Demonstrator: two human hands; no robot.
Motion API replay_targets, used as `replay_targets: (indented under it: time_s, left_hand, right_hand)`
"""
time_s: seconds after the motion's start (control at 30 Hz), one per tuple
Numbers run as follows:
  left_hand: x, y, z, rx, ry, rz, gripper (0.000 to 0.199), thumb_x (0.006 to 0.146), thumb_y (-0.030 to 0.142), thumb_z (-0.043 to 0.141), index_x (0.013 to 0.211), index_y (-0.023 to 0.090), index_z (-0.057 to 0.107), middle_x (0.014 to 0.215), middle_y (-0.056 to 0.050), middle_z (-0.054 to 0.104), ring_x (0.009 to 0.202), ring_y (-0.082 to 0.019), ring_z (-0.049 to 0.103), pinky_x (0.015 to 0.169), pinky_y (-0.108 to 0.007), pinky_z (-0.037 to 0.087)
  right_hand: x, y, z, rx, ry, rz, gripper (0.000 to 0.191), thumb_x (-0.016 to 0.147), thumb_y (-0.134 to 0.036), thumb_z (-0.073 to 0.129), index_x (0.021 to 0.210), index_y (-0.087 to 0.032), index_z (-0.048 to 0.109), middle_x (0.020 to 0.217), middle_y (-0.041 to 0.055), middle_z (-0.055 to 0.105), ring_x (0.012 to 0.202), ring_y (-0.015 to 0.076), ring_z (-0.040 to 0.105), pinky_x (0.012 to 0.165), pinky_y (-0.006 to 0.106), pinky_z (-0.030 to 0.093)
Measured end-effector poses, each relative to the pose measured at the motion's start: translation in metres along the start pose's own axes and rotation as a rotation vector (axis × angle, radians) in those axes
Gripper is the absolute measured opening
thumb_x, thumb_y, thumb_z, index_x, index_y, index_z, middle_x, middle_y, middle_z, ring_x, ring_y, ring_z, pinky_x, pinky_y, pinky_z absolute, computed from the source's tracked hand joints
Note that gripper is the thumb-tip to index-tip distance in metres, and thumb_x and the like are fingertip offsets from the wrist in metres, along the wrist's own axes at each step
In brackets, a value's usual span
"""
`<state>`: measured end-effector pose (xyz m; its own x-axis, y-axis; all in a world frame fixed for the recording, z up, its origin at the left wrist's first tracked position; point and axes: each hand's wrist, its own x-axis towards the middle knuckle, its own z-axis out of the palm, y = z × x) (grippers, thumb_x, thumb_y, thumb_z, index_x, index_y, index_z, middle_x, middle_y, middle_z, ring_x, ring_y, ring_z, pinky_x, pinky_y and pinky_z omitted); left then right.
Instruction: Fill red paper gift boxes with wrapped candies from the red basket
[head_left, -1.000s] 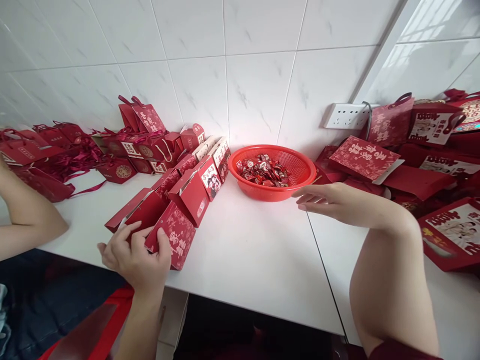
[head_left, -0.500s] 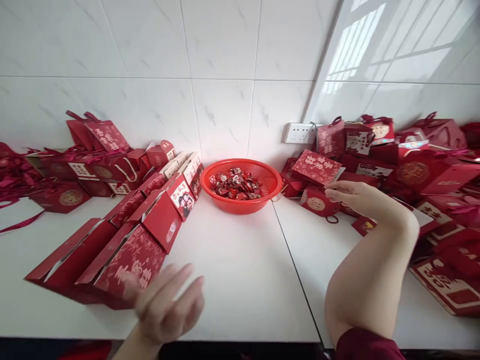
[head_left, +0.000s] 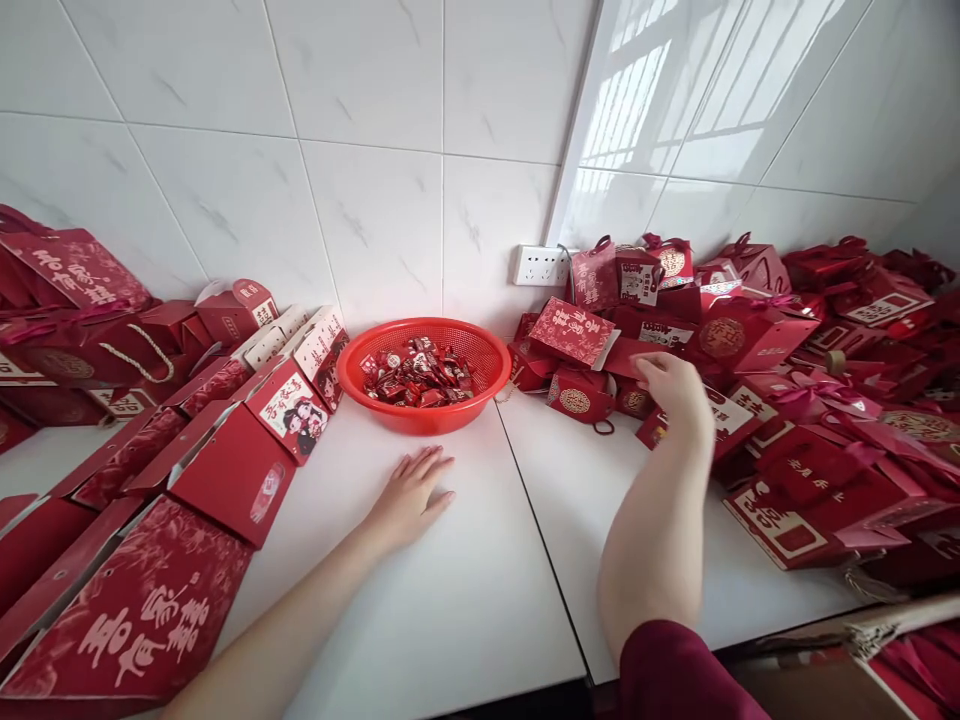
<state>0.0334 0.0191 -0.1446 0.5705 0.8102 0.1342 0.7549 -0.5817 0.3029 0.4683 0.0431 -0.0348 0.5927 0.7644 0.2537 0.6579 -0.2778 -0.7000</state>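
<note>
My left hand [head_left: 411,497] lies flat on the white table in front of the red plastic basket [head_left: 360,393], fingers spread and holding nothing. The basket holds small red-wrapped candies [head_left: 424,372]. On the right, my right hand [head_left: 670,388] reaches to the edge of a heap of red gift boxes. Its fingers are closed at a plain red gift box panel [head_left: 627,357], just right of a patterned gift box [head_left: 573,333]. How much of the panel they grip is partly hidden.
Open-topped red boxes [head_left: 142,600] stand in two rows along the left. More gift boxes with ribbons [head_left: 817,470] are heaped on the right. A power socket [head_left: 541,266] is on the tiled wall. An open carton [head_left: 832,670] stands at the lower right, below the table edge.
The view has turned to the right. My left hand has moved from beside the left box rows onto the table before the basket. My right hand stays at the heap, now at a red panel.
</note>
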Motion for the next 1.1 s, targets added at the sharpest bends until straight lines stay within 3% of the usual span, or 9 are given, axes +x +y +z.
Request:
replay_targets:
  time_s: [0.07,0.17,0.27,0.53,0.67,0.8,0.93,1.0,1.1]
  left_hand:
    - [-0.004,-0.003,-0.002,-0.009,-0.007,0.019,0.052,0.099,0.042,0.045,0.149,0.026,0.041,0.160,-0.008,0.033,0.150,-0.027,0.027,0.122,-0.056,0.020]
    - [-0.009,-0.002,-0.007,-0.007,-0.019,0.025,0.053,0.100,0.042,0.043,0.150,0.026,0.040,0.160,-0.009,0.032,0.150,-0.028,0.026,0.122,-0.057,0.021]
    - [-0.013,-0.002,-0.010,-0.015,-0.020,0.058,0.053,0.100,0.042,0.043,0.151,0.028,0.038,0.160,-0.007,0.033,0.150,-0.027,0.026,0.122,-0.056,0.022]
    - [-0.015,-0.006,-0.012,-0.038,-0.039,0.072,0.054,0.100,0.045,0.042,0.152,0.030,0.036,0.161,-0.006,0.031,0.150,-0.027,0.025,0.123,-0.052,0.022]
    - [-0.015,-0.005,-0.011,-0.031,-0.053,0.061,0.054,0.101,0.044,0.042,0.152,0.029,0.036,0.162,-0.007,0.029,0.151,-0.026,0.024,0.123,-0.053,0.021]
    - [-0.017,-0.004,-0.012,-0.042,-0.050,0.060,0.054,0.100,0.044,0.042,0.151,0.028,0.036,0.161,-0.008,0.031,0.151,-0.027,0.025,0.122,-0.054,0.021]
    - [-0.019,-0.001,-0.018,-0.042,-0.024,0.054,0.048,0.098,0.039,0.048,0.144,0.026,0.047,0.157,-0.010,0.039,0.146,-0.029,0.035,0.120,-0.057,0.026]
    - [-0.019,0.004,-0.025,-0.027,0.073,0.057,0.042,0.097,0.034,0.049,0.138,0.025,0.053,0.153,-0.010,0.043,0.140,-0.030,0.042,0.118,-0.056,0.030]
    - [-0.022,0.016,-0.039,-0.013,0.323,0.082,0.039,0.097,0.030,0.049,0.136,0.023,0.053,0.150,-0.012,0.045,0.133,-0.029,0.048,0.114,-0.051,0.037]
  right_hand:
    - [0.014,-0.006,0.036,0.114,0.071,-0.001,0.042,0.088,-0.033,0.041,0.120,-0.021,0.067,0.111,0.0084,0.071,0.088,0.0191,0.065,0.080,0.031,0.052]
    - [0.027,-0.012,0.086,0.240,0.196,0.048,0.048,0.085,-0.028,0.038,0.122,-0.012,0.064,0.119,0.0153,0.066,0.102,0.0237,0.063,0.091,0.037,0.050]
    - [0.033,-0.010,0.113,0.337,0.243,0.072,0.049,0.083,-0.025,0.039,0.121,-0.010,0.065,0.125,0.0172,0.063,0.113,0.0258,0.059,0.100,0.039,0.045]
    - [0.038,0.011,0.110,0.450,0.196,0.142,0.052,0.081,-0.028,0.047,0.127,-0.011,0.063,0.124,0.0164,0.066,0.111,0.0271,0.062,0.093,0.039,0.051]
    - [0.034,0.010,0.110,0.451,0.138,0.111,0.044,0.077,-0.024,0.051,0.112,-0.010,0.072,0.119,0.0155,0.070,0.109,0.0269,0.064,0.092,0.036,0.051]
    - [0.031,-0.006,0.092,0.433,0.127,0.040,0.042,0.076,-0.021,0.052,0.109,-0.007,0.074,0.109,0.0149,0.074,0.104,0.0282,0.067,0.091,0.039,0.053]
    - [0.006,-0.044,0.036,0.409,0.267,-0.114,0.042,0.085,-0.028,0.049,0.118,-0.015,0.071,0.126,0.0106,0.068,0.118,0.0244,0.061,0.102,0.039,0.048]
    - [-0.024,-0.069,0.003,0.405,0.313,-0.258,0.038,0.086,-0.036,0.055,0.114,-0.017,0.073,0.117,0.0094,0.071,0.107,0.0256,0.067,0.094,0.041,0.054]
    - [-0.077,-0.106,-0.034,0.347,0.181,-0.357,0.028,0.082,-0.036,0.065,0.102,-0.020,0.077,0.104,0.0074,0.075,0.099,0.0267,0.069,0.090,0.041,0.055]
